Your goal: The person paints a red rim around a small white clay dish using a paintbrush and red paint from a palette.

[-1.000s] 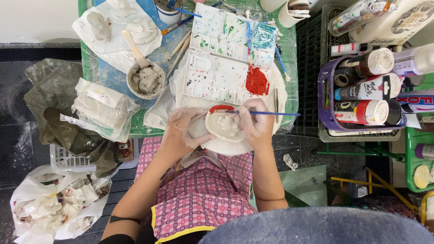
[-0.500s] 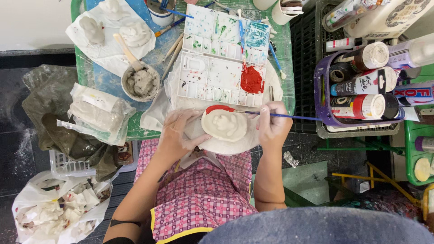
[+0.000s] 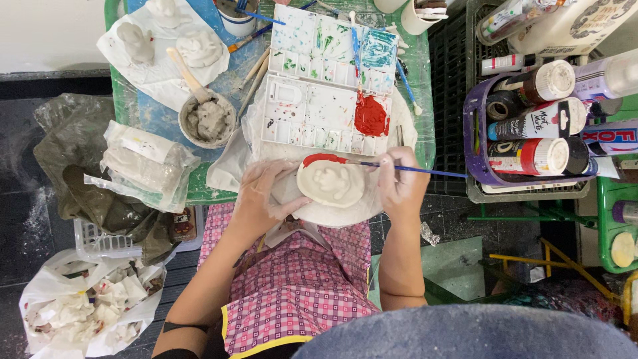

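My left hand holds the left side of a white plaster piece with a raised figure, resting on white cloth at the table's near edge. The piece's upper rim is painted red. My right hand grips a blue-handled paintbrush whose tip touches that red rim. Just beyond lies a white paint palette with green smears and a pool of red paint.
A bowl of grey paste with a wooden stick and white figurines on paper sit at the left. A purple basket of paint bottles stands to the right. Plastic bags lie on the floor at the left.
The red band along the piece's upper rim has grown leftward. The brush tip now touches its right end, and my right hand sits a little further right.
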